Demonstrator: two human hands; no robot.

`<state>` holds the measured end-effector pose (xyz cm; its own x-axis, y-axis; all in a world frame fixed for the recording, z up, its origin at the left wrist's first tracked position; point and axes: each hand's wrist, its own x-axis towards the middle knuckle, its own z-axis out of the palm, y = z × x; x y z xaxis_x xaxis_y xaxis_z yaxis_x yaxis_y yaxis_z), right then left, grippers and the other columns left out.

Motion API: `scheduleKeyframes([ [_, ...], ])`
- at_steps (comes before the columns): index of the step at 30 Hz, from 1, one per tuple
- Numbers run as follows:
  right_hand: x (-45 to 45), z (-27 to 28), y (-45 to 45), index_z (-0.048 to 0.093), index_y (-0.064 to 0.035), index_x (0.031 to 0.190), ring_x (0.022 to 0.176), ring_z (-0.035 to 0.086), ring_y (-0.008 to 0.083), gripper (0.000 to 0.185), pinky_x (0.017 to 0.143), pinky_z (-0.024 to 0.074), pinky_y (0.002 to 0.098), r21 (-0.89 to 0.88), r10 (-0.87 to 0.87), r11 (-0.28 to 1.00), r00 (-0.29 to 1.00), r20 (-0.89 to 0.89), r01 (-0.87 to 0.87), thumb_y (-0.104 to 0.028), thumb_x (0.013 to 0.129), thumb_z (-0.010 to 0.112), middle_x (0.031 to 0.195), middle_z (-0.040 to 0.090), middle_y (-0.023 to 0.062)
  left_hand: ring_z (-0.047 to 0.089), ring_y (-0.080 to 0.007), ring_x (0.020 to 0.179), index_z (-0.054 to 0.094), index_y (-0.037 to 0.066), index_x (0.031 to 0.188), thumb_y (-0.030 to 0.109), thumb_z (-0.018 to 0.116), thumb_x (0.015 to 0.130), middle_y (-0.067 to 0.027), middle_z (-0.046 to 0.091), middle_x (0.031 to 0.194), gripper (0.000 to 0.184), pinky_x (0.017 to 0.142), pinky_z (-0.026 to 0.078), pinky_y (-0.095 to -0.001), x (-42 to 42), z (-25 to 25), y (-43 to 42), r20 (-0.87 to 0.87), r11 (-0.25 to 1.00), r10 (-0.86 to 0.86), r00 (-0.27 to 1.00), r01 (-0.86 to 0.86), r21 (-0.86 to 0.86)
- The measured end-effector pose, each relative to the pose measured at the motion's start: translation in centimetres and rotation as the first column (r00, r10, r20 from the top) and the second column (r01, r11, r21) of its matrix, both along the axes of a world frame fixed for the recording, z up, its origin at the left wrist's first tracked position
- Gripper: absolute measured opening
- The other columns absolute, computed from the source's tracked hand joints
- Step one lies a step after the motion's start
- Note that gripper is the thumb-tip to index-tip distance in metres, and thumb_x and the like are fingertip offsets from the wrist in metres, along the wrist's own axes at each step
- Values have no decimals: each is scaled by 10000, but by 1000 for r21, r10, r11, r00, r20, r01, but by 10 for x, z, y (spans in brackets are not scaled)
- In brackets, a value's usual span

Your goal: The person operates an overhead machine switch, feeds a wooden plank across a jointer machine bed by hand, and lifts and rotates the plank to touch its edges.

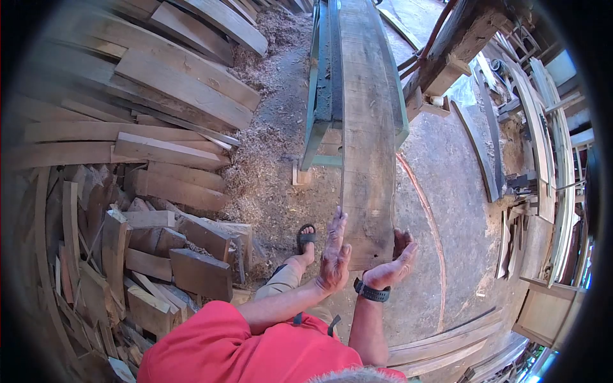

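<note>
A long, wide wooden board (368, 134) lies lengthwise on a green metal machine table (325, 83), its near end sticking out toward my body. At the left edge of that near end is my left hand (334, 255), its fingers stretched along the board's side and touching it. My right hand (391, 260), with a dark watch (371, 292) on the wrist, holds the right near corner, palm turned up and fingers curled at the edge. Some of its fingertips are in shadow.
Stacked planks (185, 83) and cut blocks (201, 271) fill the left side. Wood shavings (268, 153) cover the floor beside the table. A wooden post (460, 38) stands at the upper right, with long boards (536, 127) beyond. More planks (447, 341) lie at the lower right.
</note>
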<state>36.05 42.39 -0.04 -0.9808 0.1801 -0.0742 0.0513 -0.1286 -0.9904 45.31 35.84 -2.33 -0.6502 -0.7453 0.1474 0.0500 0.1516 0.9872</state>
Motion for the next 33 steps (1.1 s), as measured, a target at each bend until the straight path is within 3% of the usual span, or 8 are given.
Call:
scheduleKeyframes([
  [3, -7, -1, -6, 684, 83, 1263, 1050, 727, 286, 511, 987, 557, 405, -3, -15, 1000, 1000, 20, 15, -357, 1153, 450, 1130, 758, 216, 179, -381, 1654, 359, -6, 1653, 478, 389, 1139, -255, 248, 1757, 707, 1327, 105, -483, -8, -1, -9, 47, 996, 10, 999, -6, -89],
  [11, -25, -1, -23, 677, 83, 1225, 1080, 707, 279, 535, 1011, 540, 393, -45, 3, 999, 1000, 17, -3, -405, 1150, 472, 1140, 743, 206, 312, -439, 1600, 448, -39, 1595, 294, 427, 1151, -307, 301, 1719, 556, 1260, 311, -482, -27, -8, -27, -4, 992, 55, 998, -55, -110],
  [14, -33, -5, -30, 688, 85, 1243, 1008, 717, 261, 521, 965, 558, 381, -71, -8, 997, 1000, -1, 8, -370, 1159, 447, 1083, 755, 197, 307, -427, 1606, 454, -36, 1596, 267, 419, 1152, -304, 308, 1717, 538, 1267, 298, -474, -35, -7, -33, -11, 996, 58, 998, -59, -68],
  [21, -46, -5, -46, 674, 85, 1265, 1048, 707, 265, 536, 993, 542, 384, -23, -6, 1000, 1000, 5, 6, -394, 1152, 463, 1113, 748, 197, 315, -401, 1606, 467, -36, 1590, 286, 390, 1167, -292, 328, 1714, 537, 1273, 286, -462, -51, -9, -47, -18, 998, 67, 998, -67, -19],
  [33, -79, -13, -82, 681, 108, 1200, 995, 718, 267, 427, 929, 576, 389, -42, -16, 999, 992, -128, 11, -280, 1142, 514, 1100, 737, 210, 365, -345, 1585, 479, -46, 1568, 303, 352, 1183, -261, 398, 1690, 534, 1276, 286, -441, -90, -28, -72, -261, 986, 163, 952, -147, 82],
])
